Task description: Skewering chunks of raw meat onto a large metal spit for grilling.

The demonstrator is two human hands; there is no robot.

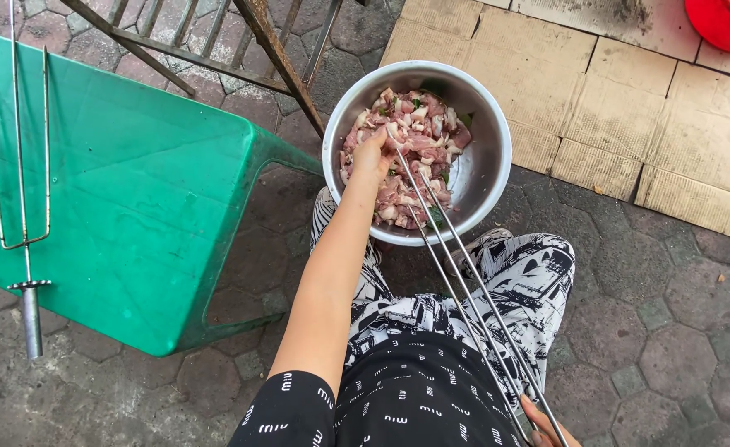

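Steel bowl (pixel 487 157) holds chopped raw meat (pixel 415 141); left hand (pixel 371 157) reaches in.

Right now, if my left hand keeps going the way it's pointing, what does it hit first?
The left hand already reaches into the steel bowl, so it likely meets the chopped raw meat right ahead of its fingers; depth is hard to judge.

- Packages, labels, signs, screens: none seen in the head view.
- Flattened tan cardboard sheets (pixel 597 91) lie on the paving, upper right; unprinted, no label.
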